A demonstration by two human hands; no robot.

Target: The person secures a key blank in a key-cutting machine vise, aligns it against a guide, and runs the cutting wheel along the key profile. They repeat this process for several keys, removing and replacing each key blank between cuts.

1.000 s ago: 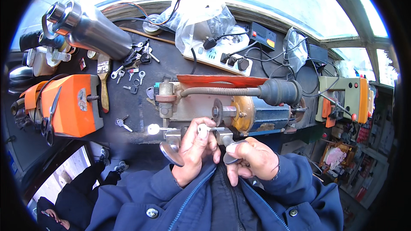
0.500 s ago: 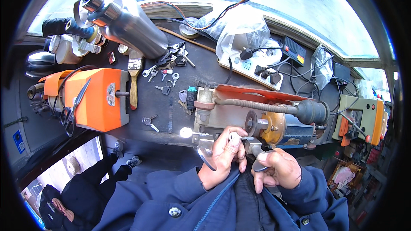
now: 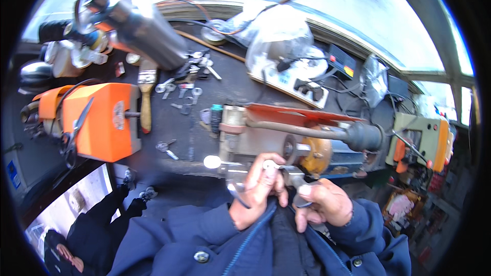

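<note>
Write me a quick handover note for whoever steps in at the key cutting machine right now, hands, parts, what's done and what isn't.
Left hand: fingers pinched on a key at the clamp of the key cutting machine.
Right hand: gripping the clamp handle on the right.
Long lever untouched.
Spare keys and a brush lie on the bench, left.
Done: key is at the clamp.
Left: whether it is tight cannot be told; check it.

Dark bench (image 3: 240,89), crowded. At centre front stood a key-cutting machine (image 3: 286,140) with orange cover and black-knobbed lever. To the left, an orange box-shaped machine (image 3: 99,120); just beside it lay a wooden-handled brush (image 3: 147,97). Loose keys (image 3: 186,79) scattered behind, one single key (image 3: 166,148) nearer the front edge. Farther back, a white power strip (image 3: 294,82) and clear plastic bag (image 3: 279,43).
</note>
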